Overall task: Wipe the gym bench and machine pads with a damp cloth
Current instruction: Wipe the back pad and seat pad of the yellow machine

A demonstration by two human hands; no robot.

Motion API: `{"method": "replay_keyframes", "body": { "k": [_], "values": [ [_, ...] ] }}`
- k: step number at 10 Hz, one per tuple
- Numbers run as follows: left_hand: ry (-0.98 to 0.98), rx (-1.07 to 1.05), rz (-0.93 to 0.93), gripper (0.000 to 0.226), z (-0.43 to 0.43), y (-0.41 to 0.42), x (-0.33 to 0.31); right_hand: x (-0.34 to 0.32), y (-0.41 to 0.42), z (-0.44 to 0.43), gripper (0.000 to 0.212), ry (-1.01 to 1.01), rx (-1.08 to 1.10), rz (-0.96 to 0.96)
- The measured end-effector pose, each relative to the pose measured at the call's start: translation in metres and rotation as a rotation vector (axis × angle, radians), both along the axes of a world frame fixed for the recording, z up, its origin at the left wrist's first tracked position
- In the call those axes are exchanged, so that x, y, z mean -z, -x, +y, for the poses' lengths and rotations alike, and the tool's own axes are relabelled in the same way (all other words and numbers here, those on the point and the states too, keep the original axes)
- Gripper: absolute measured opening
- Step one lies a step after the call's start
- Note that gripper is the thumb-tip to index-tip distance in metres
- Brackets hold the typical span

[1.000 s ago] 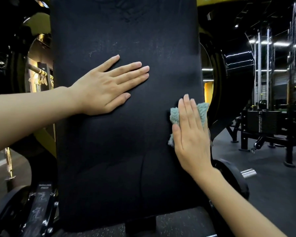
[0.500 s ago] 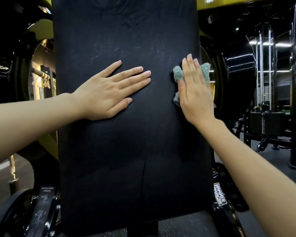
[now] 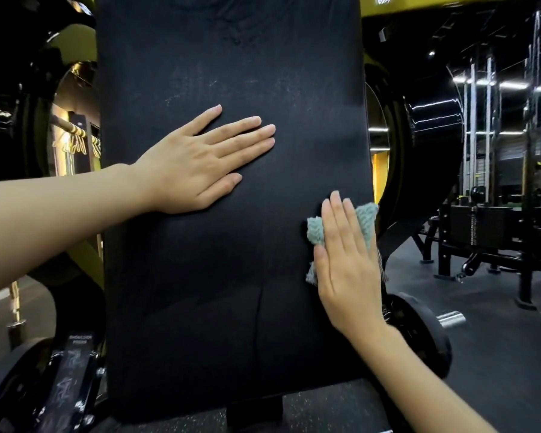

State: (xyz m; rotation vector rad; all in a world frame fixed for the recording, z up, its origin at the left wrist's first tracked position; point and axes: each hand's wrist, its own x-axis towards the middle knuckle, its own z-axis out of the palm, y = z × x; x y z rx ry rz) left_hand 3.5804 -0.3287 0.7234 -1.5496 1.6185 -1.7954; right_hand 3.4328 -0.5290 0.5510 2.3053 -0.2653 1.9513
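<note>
A tall black back pad (image 3: 231,276) of a gym machine fills the middle of the view, with faint pale scuffs near its top. My left hand (image 3: 197,160) lies flat on the pad's left half, fingers straight and pointing right. My right hand (image 3: 345,260) presses a teal cloth (image 3: 367,217) flat against the pad's right edge, fingers straight and pointing up. Most of the cloth is hidden under my palm; its corners stick out above and to the left.
Black weight plates (image 3: 419,335) hang on both sides of the pad, and yellow frame parts (image 3: 85,264) show behind it. A machine label plate (image 3: 75,370) sits at lower left. Racks and a weight stack (image 3: 497,226) stand at the right on dark rubber floor.
My right hand slid the cloth down the pad's right edge, after going up from the same low spot a second ago. My left hand stayed flat in place.
</note>
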Motion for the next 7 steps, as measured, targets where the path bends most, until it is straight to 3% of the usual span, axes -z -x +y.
{"method": "replay_keyframes", "body": {
  "k": [2,5,7],
  "values": [
    [0.006,0.004,0.004,0.059,-0.001,0.0,0.0,0.026,0.001,0.001,0.054,0.039,0.028,0.024],
    [0.01,0.008,0.006,0.06,-0.002,0.001,0.001,-0.07,-0.004,-0.025,0.053,0.025,-0.003,-0.057],
    [0.019,0.012,0.01,0.06,-0.002,0.002,0.002,-0.051,-0.009,-0.011,0.054,-0.045,0.008,-0.103]
  ]
}}
